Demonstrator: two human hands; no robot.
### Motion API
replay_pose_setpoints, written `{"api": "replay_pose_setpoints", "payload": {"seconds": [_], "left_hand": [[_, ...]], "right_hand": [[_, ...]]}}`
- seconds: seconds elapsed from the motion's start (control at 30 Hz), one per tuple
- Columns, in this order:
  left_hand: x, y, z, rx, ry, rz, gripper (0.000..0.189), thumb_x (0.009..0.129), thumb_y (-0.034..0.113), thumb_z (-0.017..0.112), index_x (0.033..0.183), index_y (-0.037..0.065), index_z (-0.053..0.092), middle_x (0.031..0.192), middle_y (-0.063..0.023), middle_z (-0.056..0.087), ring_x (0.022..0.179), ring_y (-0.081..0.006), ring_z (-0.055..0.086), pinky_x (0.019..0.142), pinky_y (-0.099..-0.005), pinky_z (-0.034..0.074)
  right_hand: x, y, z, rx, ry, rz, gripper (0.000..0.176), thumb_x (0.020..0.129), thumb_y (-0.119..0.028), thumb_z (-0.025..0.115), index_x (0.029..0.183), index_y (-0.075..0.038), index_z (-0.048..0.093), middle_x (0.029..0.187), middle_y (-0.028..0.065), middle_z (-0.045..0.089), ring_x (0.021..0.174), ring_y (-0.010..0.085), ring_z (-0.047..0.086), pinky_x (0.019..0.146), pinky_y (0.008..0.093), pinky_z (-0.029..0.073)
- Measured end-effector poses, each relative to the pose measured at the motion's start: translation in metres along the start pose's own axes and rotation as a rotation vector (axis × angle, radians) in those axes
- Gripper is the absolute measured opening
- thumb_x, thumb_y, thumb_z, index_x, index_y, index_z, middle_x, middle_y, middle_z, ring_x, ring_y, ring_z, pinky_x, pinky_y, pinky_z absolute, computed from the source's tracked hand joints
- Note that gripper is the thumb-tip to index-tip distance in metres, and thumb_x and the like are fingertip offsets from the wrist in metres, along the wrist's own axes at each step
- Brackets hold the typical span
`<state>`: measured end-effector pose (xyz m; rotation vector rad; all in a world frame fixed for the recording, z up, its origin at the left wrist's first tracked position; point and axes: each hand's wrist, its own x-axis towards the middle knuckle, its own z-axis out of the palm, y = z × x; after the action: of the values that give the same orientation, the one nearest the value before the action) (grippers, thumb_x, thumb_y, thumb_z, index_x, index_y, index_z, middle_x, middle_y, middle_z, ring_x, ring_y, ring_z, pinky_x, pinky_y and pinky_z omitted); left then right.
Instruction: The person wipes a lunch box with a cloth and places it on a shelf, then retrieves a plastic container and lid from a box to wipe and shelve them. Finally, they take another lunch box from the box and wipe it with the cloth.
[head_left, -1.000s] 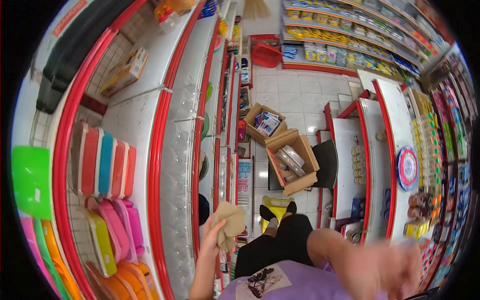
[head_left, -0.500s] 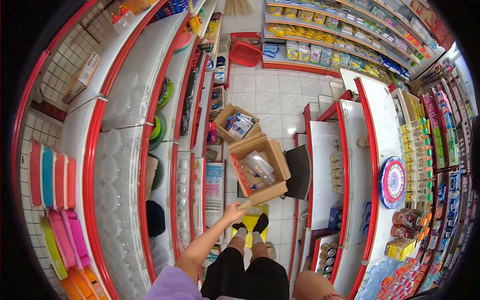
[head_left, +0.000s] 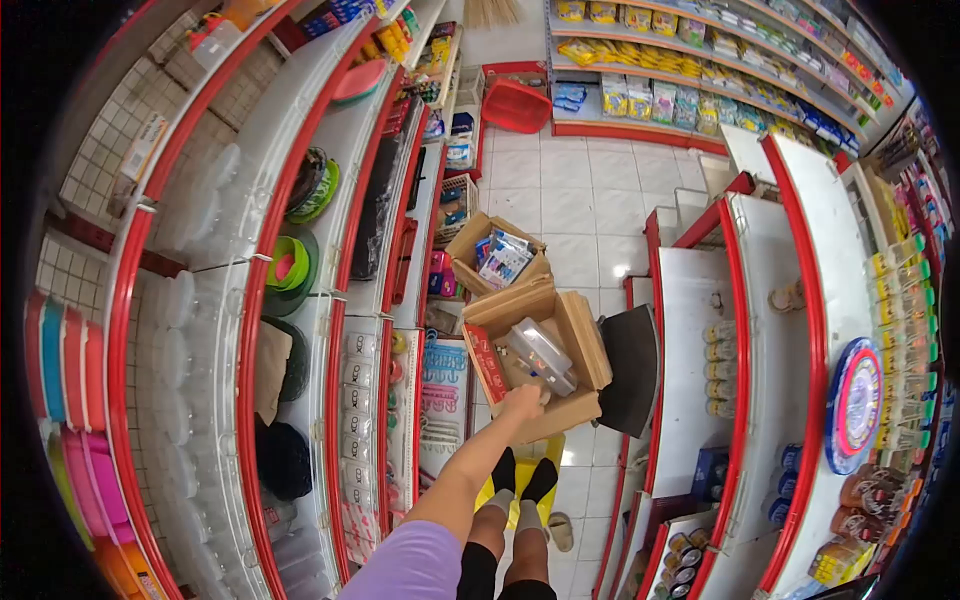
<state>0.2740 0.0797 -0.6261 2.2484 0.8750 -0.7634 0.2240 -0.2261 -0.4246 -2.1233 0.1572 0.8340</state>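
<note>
My left hand (head_left: 524,402), at the end of an outstretched arm with a purple sleeve, reaches over the near edge of an open cardboard box (head_left: 578,408). Its fingers look curled in, pointing down into the box; whatever they may hold is too small to make out. Just beyond them a clear plastic container (head_left: 543,352) lies tilted in the box, with small items beside it. Behind stands a second cardboard box (head_left: 468,243) with blue-and-white packets (head_left: 505,258) inside. My right hand is out of view.
My feet are on something yellow (head_left: 550,455) low down, with a sandal (head_left: 561,532) on the floor beside it. Red-edged shelves (head_left: 255,400) with plastic containers rise on the left; more shelves (head_left: 735,330) stand on the right. A dark panel (head_left: 630,370) leans beside the box. A red basin (head_left: 517,105) lies farther back.
My left hand, earlier by the box's near left corner with a small beige thing at its fingers, is now over the box's near edge. My view has shifted, and my right forearm has left it.
</note>
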Motion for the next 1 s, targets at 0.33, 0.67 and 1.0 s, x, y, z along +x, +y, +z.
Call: {"api": "replay_pose_setpoints", "payload": {"seconds": [0.33, 0.67, 1.0], "left_hand": [[0.155, -0.005, 0.060, -0.360, -0.111, -0.025, 0.109, 0.065, 0.031, 0.067, 0.138, 0.038, -0.014, 0.135, -0.0249, 0.035, 0.125, -0.0403, 0.034, 0.101, -0.0434, 0.032], [0.149, 0.020, 0.048, -0.435, 0.123, -0.273, 0.068, 0.065, 0.039, 0.069, 0.123, 0.032, 0.033, 0.118, -0.0204, 0.051, 0.110, -0.0381, 0.049, 0.088, -0.0462, 0.041], [0.023, 0.016, -0.028, -0.491, 0.246, -0.115, 0.051, 0.070, 0.038, 0.066, 0.113, 0.026, 0.043, 0.095, -0.0213, 0.062, 0.091, -0.0393, 0.059, 0.076, -0.0462, 0.047]], "right_hand": [[0.024, 0.053, 0.030, 0.035, -0.054, 0.125, 0.034, 0.084, -0.031, 0.049, 0.100, -0.001, 0.053, 0.105, 0.0153, 0.052, 0.093, 0.0304, 0.050, 0.084, 0.0344, 0.038], [0.034, 0.060, 0.031, 0.017, -0.080, 0.178, 0.040, 0.083, -0.035, 0.049, 0.104, 0.000, 0.052, 0.107, 0.0168, 0.050, 0.096, 0.0324, 0.049, 0.087, 0.0354, 0.037], [0.032, -0.011, 0.034, 0.031, -0.173, -0.038, 0.046, 0.082, -0.039, 0.050, 0.107, 0.001, 0.051, 0.110, 0.0183, 0.049, 0.099, 0.0344, 0.047, 0.090, 0.0364, 0.035]]}}
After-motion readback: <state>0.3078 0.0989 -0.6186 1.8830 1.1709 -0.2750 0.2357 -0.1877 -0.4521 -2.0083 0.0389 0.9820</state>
